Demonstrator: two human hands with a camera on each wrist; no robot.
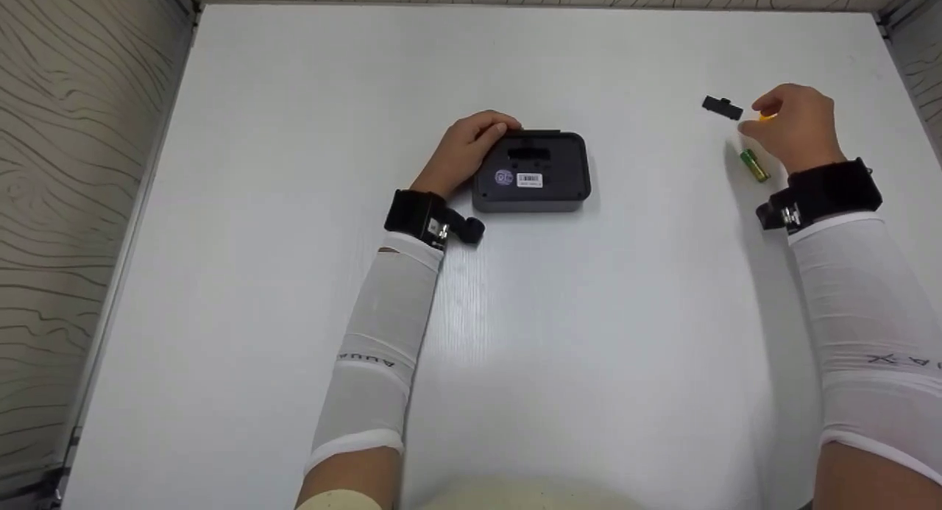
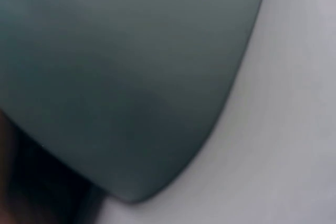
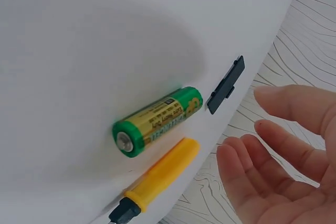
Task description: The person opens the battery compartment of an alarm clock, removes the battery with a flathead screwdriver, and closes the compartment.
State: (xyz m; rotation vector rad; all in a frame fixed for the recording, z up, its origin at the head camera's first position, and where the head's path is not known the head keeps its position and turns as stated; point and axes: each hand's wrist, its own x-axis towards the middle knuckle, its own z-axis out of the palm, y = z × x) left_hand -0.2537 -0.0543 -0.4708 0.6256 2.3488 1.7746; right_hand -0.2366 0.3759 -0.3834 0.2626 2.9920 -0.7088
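Note:
A black box-shaped device [image 1: 559, 171] lies on the white table with a slot-like recess, a barcode label and a round sticker on its upper face. My left hand [image 1: 469, 143] grips its upper left corner, fingers over the far edge. In the left wrist view, the device's smooth dark surface [image 2: 136, 77] fills much of the picture. My right hand [image 1: 801, 127] hovers at the right, its thumb and fingers apart with nothing between them. Near it lie a green and gold battery [image 3: 158, 121], a yellow-handled tool [image 3: 167, 172] and a small black cover [image 3: 227, 85].
The white tabletop [image 1: 589, 311] ends at wood-patterned panels [image 1: 81, 201] on the left, back and right. The yellow tool's tip is out of the right wrist view. In the head view, my right hand mostly covers this tool.

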